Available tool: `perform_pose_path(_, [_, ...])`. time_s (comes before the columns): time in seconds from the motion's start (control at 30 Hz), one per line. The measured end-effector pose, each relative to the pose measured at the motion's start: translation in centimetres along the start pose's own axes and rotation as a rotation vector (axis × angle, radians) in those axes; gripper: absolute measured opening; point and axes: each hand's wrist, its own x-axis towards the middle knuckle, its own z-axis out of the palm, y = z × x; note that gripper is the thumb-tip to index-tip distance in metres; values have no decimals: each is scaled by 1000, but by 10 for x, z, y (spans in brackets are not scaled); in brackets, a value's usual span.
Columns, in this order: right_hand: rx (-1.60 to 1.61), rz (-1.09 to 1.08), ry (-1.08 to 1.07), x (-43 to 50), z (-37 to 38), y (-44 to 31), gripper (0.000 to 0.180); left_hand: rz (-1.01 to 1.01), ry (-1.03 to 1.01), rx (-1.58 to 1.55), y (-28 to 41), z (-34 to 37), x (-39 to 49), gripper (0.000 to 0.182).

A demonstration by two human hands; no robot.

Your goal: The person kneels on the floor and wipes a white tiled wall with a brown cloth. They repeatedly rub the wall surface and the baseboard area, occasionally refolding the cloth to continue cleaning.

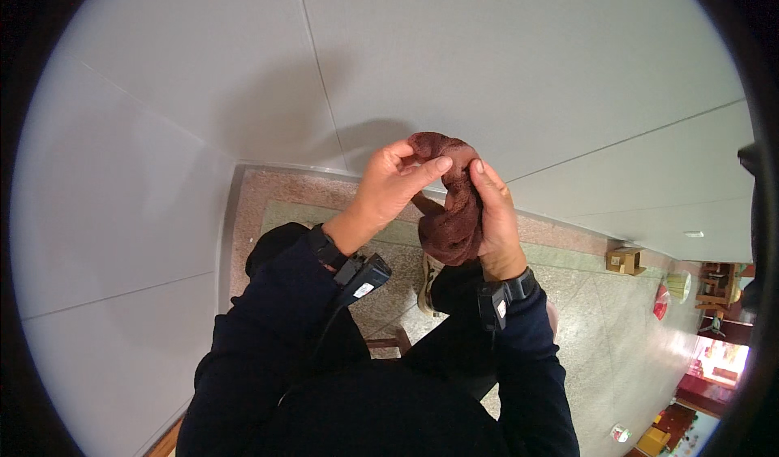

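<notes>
A dark reddish-brown towelling cloth (453, 232) hangs twisted and bunched between my hands, in front of the pale wall. My left hand (392, 180) pinches its upper end, thumb on the near side and fingers behind. Along the cloth's right side, my right hand (496, 213) grips it with the thumb near the top; most of those fingers are hidden behind the fabric. A narrow strip of the cloth sticks out to the left below my left hand. Each wrist wears a black strap with a small black device.
Pale wall panels (487, 61) meet in a corner at the left. Between my legs, part of a wooden stool (389, 342) shows above the speckled floor (578, 335). A cardboard box (625, 261) stands by the wall at right, with a red item (661, 300) and a pale-green basket (677, 286) beyond.
</notes>
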Motion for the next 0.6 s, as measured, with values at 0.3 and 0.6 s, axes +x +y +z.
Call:
perform_pose_path(0.3, [-375,161,-43,4,-5,7,30,100,165,0,1,-11,3,19])
perform_pose_path(0.6, [-965,132,-435,14,-19,20,44,111,37,243,-1,-6,-9,14])
